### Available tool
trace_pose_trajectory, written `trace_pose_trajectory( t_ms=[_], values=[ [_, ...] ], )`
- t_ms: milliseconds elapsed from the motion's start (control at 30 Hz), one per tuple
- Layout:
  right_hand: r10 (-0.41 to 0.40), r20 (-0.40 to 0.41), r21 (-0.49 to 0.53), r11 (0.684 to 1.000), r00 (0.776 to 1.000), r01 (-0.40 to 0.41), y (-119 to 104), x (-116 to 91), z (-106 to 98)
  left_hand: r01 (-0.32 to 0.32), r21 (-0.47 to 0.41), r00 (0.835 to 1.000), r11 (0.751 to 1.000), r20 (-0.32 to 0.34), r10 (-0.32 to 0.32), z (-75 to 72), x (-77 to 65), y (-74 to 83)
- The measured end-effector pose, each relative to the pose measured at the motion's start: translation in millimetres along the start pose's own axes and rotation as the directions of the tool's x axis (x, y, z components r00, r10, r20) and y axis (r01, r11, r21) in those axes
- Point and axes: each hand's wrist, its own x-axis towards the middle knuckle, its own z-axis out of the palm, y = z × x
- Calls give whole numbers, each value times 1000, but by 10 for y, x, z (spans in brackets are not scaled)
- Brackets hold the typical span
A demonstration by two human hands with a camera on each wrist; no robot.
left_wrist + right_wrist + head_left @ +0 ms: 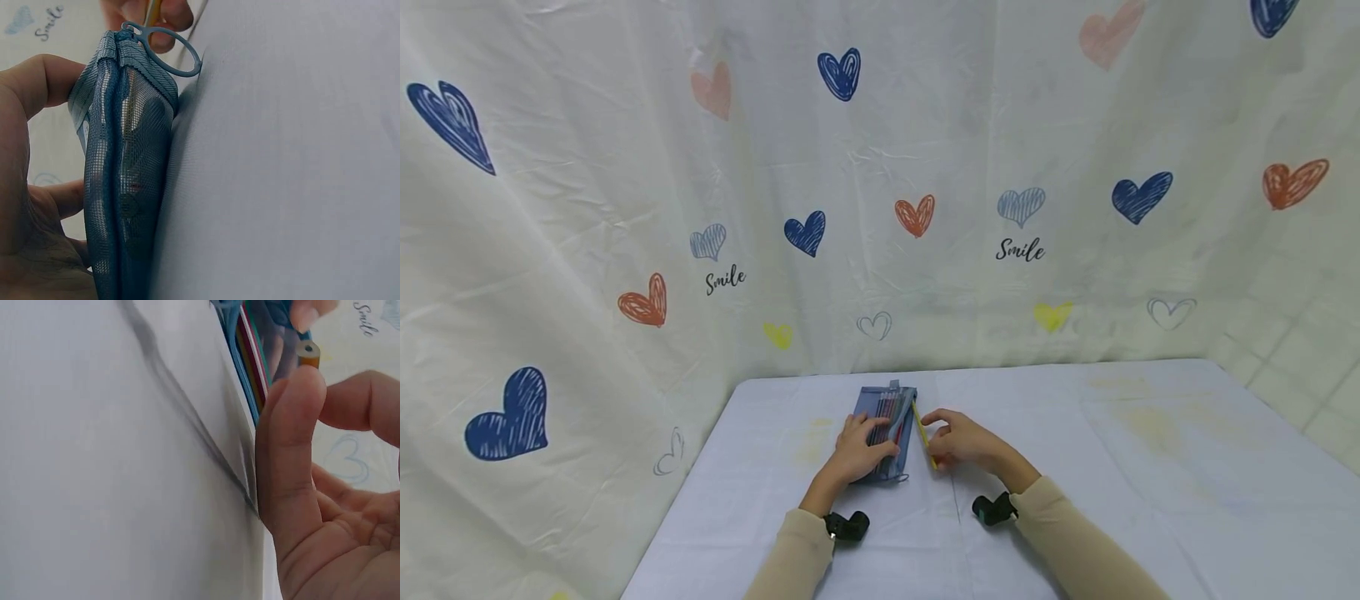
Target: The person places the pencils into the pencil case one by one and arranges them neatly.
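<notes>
A blue pencil case with mesh sides lies on the table, pencils showing along its opening. Across it rests my left hand, its thumb and fingers spread and touching the upper side. Seen close in the left wrist view, the mesh case has a ring zipper pull at its near end. My right hand pinches a yellow pencil by its near end, beside the case's right edge. The pencil's flat end pokes out past the thumb in the right wrist view.
A white cloth with faint yellow stains covers the table. Behind it hangs a white curtain printed with hearts. Dark wrist cameras are strapped on both wrists, below beige sleeves.
</notes>
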Motion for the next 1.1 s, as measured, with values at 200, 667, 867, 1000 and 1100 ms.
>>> trace_pose_trajectory(
  t_ms=[200,667,867,1000,1100],
  values=[
    [10,-63,10,1000,998,-9,-57,22,129,0,8,1000,1000,0,0,-7,1,0],
    [79,-134,63,995,988,-71,-112,158,301,-14,3,1000,1000,3,14,-1,-1,1],
    [101,-155,77,993,983,-90,-125,204,358,-21,4,1000,1000,-2,21,0,16,-16],
    [111,-162,102,990,981,-95,-124,235,386,-18,4,1000,1000,0,18,1,10,-21],
    [119,-164,124,987,979,-99,-123,264,402,-16,1,1000,1000,2,16,-4,2,-11]
  ],
)
